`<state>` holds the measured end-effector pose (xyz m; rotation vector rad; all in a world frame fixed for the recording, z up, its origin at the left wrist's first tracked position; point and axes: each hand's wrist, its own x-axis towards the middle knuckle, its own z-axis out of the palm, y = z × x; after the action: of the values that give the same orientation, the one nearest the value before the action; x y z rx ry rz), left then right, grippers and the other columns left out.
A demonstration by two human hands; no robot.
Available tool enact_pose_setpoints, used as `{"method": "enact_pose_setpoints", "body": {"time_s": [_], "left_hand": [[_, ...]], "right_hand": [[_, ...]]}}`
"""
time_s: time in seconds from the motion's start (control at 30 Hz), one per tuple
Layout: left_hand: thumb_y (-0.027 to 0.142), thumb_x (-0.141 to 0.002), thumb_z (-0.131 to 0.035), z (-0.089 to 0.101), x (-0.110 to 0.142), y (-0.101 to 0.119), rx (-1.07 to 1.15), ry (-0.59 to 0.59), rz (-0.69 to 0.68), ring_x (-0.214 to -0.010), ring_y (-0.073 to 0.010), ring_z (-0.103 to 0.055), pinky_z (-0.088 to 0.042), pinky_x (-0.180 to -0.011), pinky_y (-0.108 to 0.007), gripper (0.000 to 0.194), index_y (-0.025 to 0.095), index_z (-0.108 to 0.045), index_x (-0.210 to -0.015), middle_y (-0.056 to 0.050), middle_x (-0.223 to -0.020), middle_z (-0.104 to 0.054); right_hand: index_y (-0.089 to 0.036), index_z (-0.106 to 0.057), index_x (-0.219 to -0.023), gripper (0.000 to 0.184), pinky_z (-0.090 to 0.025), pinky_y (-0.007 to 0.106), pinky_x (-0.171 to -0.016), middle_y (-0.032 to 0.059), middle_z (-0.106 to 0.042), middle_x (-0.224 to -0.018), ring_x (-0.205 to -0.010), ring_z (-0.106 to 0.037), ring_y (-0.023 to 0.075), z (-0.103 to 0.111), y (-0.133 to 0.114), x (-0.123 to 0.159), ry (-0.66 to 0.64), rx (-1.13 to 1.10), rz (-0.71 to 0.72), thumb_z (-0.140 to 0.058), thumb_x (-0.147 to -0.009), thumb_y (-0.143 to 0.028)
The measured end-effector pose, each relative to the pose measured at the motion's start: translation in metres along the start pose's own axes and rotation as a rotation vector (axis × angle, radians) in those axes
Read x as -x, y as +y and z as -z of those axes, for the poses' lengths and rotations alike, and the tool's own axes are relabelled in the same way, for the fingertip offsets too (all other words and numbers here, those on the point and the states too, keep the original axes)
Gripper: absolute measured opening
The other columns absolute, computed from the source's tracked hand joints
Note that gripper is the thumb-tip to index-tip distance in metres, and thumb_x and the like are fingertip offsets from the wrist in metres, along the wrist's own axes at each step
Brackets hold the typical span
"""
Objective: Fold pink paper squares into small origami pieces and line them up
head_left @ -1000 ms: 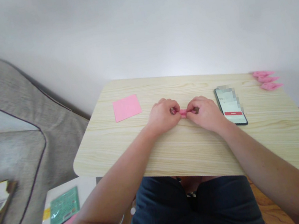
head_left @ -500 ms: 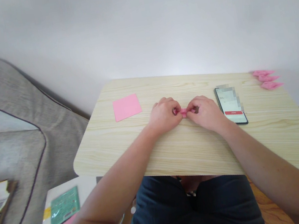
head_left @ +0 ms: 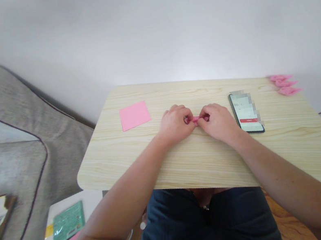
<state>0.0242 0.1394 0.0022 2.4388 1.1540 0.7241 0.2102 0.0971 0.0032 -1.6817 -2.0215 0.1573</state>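
Over on the worktop, a little pink paper piece
Left hand and right hand both pinch it; a pink sheet lies left, a phone right.

One camera, worn on the head, looks forward and down over the table at the centre, so near that the wearer's lap shows at bottom centre; the wall fills the frame's top.
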Motion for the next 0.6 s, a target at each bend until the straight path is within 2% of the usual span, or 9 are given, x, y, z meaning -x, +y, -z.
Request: {"method": "enact_pose_setpoints", "body": {"time_s": [0.37, 0.6], "left_hand": [[0.026, -0.085, -0.066, -0.003, 0.001, -0.001, -0.001, 0.018, 0.003, -0.093, -0.0235, -0.062, -0.048, -0.079, -0.038, 0.010, 0.022, -0.068, -0.076, -0.004, -0.088, -0.071], [0.024, -0.081, -0.068, -0.003, 0.001, -0.002, 0.004, 0.005, 0.014, -0.094, -0.0242, -0.062, -0.049, -0.082, -0.039, 0.004, 0.022, -0.071, -0.078, -0.004, -0.089, -0.072]], "right_hand": [[-0.022, -0.062, -0.074, 0.012, -0.050, 0.042, -0.078, 0.0106, -0.067, -0.091, -0.090, -0.062, 0.0280, 0.001, -0.005, 0.001, -0.002, 0.094, -0.004, -0.065, -0.086, -0.024], [-0.019, -0.070, -0.080, 0.011, -0.049, 0.043, -0.077, 0.0153, -0.070, -0.097, -0.094, -0.063, 0.0308, 0.018, -0.011, -0.005, -0.188, 0.238, 0.091, -0.063, -0.089, -0.019]]}}
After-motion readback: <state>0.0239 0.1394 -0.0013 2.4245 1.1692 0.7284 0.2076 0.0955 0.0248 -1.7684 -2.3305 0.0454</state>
